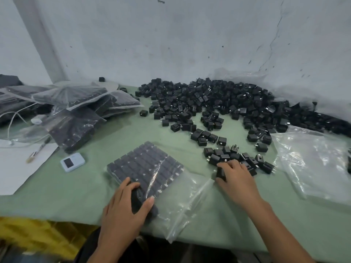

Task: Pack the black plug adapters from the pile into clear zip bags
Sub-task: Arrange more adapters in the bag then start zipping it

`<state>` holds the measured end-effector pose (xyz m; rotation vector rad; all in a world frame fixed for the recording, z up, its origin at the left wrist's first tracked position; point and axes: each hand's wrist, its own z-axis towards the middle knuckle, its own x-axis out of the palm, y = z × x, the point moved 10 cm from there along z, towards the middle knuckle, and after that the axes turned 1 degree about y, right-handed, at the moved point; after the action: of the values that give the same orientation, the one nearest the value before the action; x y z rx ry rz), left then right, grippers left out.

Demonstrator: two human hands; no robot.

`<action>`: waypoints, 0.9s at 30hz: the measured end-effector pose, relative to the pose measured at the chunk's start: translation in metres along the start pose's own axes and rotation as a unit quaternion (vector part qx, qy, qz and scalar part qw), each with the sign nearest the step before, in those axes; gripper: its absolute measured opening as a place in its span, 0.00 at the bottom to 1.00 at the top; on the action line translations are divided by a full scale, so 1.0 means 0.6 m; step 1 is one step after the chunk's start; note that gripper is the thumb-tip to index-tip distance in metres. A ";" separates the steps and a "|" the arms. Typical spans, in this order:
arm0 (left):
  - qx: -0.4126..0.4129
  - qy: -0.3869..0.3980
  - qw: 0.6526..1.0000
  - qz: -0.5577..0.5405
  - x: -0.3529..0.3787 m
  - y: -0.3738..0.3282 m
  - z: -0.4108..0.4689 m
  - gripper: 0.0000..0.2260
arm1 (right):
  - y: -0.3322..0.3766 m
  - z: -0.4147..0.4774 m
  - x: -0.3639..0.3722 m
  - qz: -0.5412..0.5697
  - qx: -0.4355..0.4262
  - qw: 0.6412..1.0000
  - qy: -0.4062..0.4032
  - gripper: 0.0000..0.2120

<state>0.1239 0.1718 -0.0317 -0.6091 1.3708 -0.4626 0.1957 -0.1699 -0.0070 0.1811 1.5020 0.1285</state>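
Note:
A clear zip bag [182,202] lies in front of me on the green table, its far half filled with neat rows of black plug adapters [146,164]. My left hand [123,209] grips the near corner of that packed block, thumb over the plastic. My right hand [237,179] curls its fingers round a black adapter [220,172] at the edge of a small loose cluster [237,156]. The big pile of adapters [218,99] spreads along the wall behind.
Several filled bags [79,111] are stacked at the left. A stack of unfilled clear bags [315,160] lies at the right. White paper [17,164] with a pen [38,149], a small white device [72,161] and a white cable [13,118] sit at the left. Yellow material [38,234] lies below the table edge.

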 end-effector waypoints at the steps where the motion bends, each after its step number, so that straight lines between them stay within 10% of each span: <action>1: 0.000 0.000 1.000 0.001 0.000 -0.001 0.000 0.27 | 0.000 0.000 0.004 -0.003 -0.007 1.000 -0.002 0.21; 6: 0.001 -0.002 1.000 0.002 0.000 0.000 0.001 0.30 | -0.005 -0.020 -0.005 0.023 -0.016 1.000 0.001 0.17; 13: 0.006 -0.009 1.000 0.011 0.007 0.004 0.002 0.27 | -0.003 -0.146 -0.025 0.423 0.004 0.904 0.063 0.12; 17: 0.008 -0.007 1.000 0.013 0.008 0.005 0.003 0.27 | 0.096 -0.189 0.024 0.411 -0.063 0.894 0.167 0.10; 27: 0.018 0.003 1.000 0.020 0.010 0.002 0.000 0.28 | 0.224 -0.136 0.066 0.320 -0.149 0.933 0.071 0.05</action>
<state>0.1245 0.1685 -0.0372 -0.5512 1.3756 -0.4568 0.1205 -0.0271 -0.0240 0.4183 1.4963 0.9056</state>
